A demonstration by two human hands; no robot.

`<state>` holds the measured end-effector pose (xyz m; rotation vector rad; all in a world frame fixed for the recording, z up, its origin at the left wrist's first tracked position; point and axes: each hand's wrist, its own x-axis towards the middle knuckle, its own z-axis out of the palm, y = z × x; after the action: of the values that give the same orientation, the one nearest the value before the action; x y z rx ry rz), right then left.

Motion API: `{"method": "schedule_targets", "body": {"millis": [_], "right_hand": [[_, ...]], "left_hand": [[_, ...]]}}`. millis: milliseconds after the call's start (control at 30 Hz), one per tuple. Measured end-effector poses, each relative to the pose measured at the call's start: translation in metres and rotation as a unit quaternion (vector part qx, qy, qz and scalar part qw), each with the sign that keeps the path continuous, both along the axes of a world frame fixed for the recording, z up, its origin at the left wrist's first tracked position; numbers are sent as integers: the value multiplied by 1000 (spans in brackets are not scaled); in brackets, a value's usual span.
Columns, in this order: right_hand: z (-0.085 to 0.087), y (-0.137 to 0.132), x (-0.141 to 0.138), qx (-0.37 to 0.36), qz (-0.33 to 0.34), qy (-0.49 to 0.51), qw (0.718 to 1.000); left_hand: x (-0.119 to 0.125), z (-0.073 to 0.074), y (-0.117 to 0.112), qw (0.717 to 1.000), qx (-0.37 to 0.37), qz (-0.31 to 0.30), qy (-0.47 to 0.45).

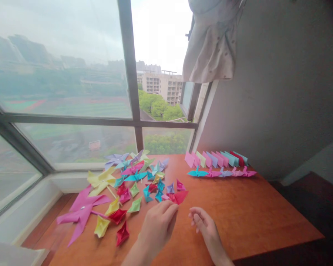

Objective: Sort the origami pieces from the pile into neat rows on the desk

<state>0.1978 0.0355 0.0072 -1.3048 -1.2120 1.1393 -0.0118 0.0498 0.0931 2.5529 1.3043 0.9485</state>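
Note:
My left hand [158,221] is closed in a pinch on a red folded paper piece [180,197], whose pointed end sticks out past the fingers; part of it is hidden behind them. To its right, my right hand [207,227] hovers over the table with fingers loosely curled and apart, and nothing shows in it. Beyond the left hand lie a small magenta folded paper piece [180,185] and a purple one [170,188]. Around them spread several more small folded papers, such as a green one [135,205] and a dark red one [123,234].
A large pink paper pinwheel [81,210] and a yellow pinwheel [101,180] lie at the left of the wooden table [255,218]. Paper cranes [197,172] line up at the back right, before a row of folded sheets [216,159]. A pale garment [211,48] hangs by the window.

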Motion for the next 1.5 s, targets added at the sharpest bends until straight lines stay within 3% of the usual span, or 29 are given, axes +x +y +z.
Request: {"method": "schedule_targets", "body": {"millis": [100,233,333,400,467,533,600,700,833,900,967,1033,1100,1267,1367,1500], "right_hand": [[2,-12,-3,-15,25,39,999],[-7,-27,-5,-48,-28,56,997],[-13,-35,-1,-72,-50,69,994],[-15,-39,2,-82,-52,73,993],[-14,-42,4,-91,-43,79,992],[-12,-44,4,-97,-27,91,991],[-9,-45,1,-103,-12,111,988],[-5,-46,-5,-120,-19,175,977],[-2,-47,-10,-157,-61,300,939],[-1,-45,-8,-179,-61,349,918],[-1,-42,-4,-196,-70,371,905],[-1,-39,2,-197,-100,358,907],[-1,-36,8,-177,-126,306,927],[1,-39,10,-42,-184,69,980],[3,-45,-2,53,-136,-67,987],[2,-50,-24,146,-71,-171,972]], "left_hand": [[18,-11,-19,998,-6,-62,30],[28,-28,-33,991,-12,-131,36],[24,-40,-40,989,-20,-144,-6],[19,-47,-43,991,-31,-116,-54],[15,-52,-46,992,-55,-48,-107],[13,-57,-47,983,-97,17,-153],[14,-61,-47,967,-166,32,-189],[18,-67,-45,917,-310,-1,-250],[21,-74,-46,782,-488,-60,-383],[20,-79,-47,726,-537,-81,-422],[20,-85,-49,699,-556,-85,-442],[21,-91,-48,696,-553,-70,-452],[22,-97,-46,709,-535,-33,-458],[20,-100,-34,738,-479,74,-469],[19,-92,-30,753,-463,72,-462],[22,-78,-32,778,-454,28,-433]]}}
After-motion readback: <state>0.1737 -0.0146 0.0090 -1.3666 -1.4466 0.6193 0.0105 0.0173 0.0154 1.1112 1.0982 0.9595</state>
